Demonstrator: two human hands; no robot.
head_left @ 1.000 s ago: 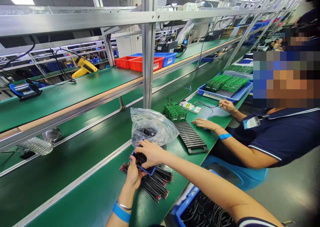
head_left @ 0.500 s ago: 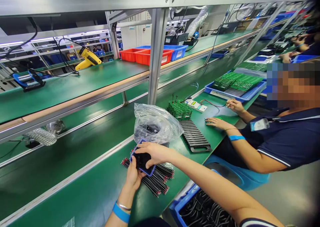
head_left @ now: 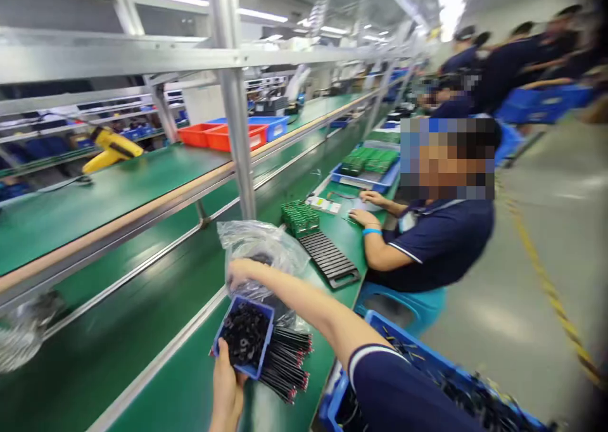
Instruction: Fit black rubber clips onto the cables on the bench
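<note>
My left hand [head_left: 227,378] grips the near side of a small blue bin [head_left: 268,337], tilted toward me. Inside it lie many small black parts [head_left: 243,334], some of them ring-shaped. Beyond the bin, my right hand [head_left: 241,272] is at the clear plastic bag [head_left: 285,251]; its fingers are blurred and partly hidden, so their grip does not show. Dark contents show through the bag. Black cables with red ends [head_left: 287,362] lie in a bundle on the green bench, right beside and partly under the bin.
A slotted black rack [head_left: 329,260] and upright green circuit boards [head_left: 300,218] stand past the bag. To the right sits a co-worker [head_left: 437,242] at the bench. A blue crate of cables [head_left: 375,321] is below the bench edge. A metal post [head_left: 235,115] rises ahead.
My right hand has left the bin and moved to the plastic bag. The bin now faces me, showing its black parts. The view has swung up and to the right.
</note>
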